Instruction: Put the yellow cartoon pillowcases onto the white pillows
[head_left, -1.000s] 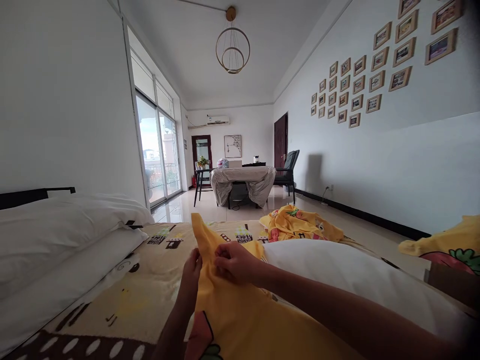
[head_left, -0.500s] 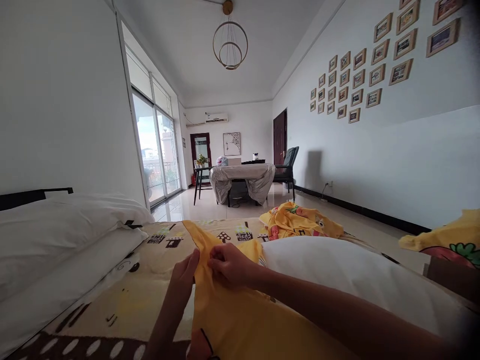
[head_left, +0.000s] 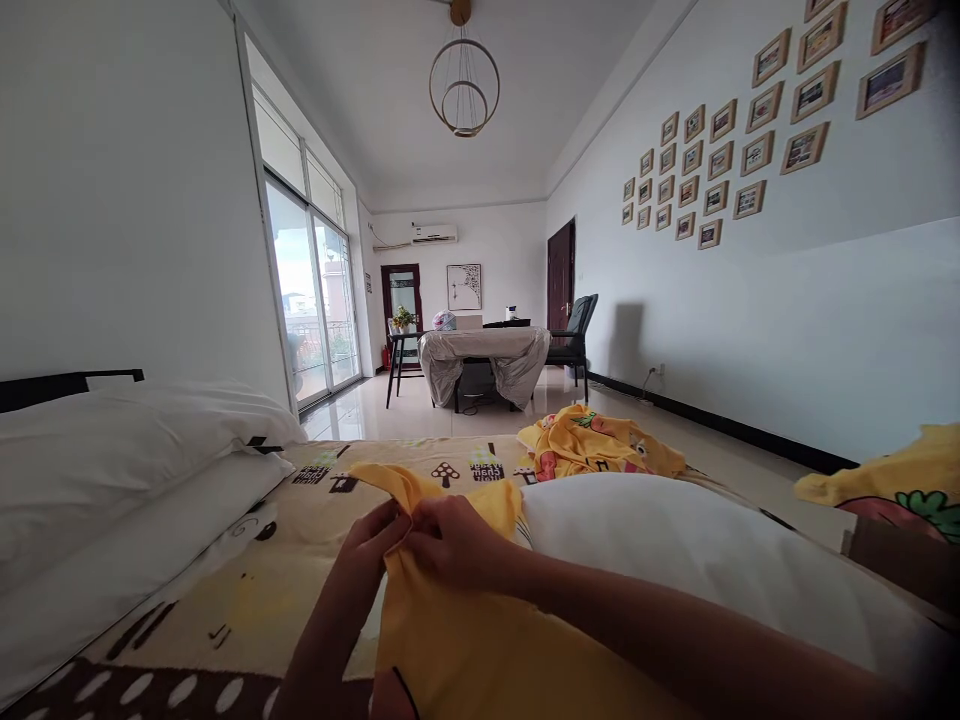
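A yellow printed pillowcase lies across the bed in front of me, its upper edge bunched up between my hands. My left hand pinches the edge from the left, thumb and fingers closed on the cloth. Right beside it, my right hand grips the same edge with curled fingers; the two hands almost touch. A loose flap of the cloth folds over to the left above them. Under and beyond my right forearm rests a plump white pillow. Part of the pillowcase is hidden by my right arm.
Two white pillows are stacked at the left. A crumpled yellow cloth lies at the bed's far edge, and another yellow cloth is at the right. The patterned blanket covers the bed. Beyond stands a covered table.
Both hands have come closer together on the cloth's edge. The upper corner, which stood up before, now folds over to the left.
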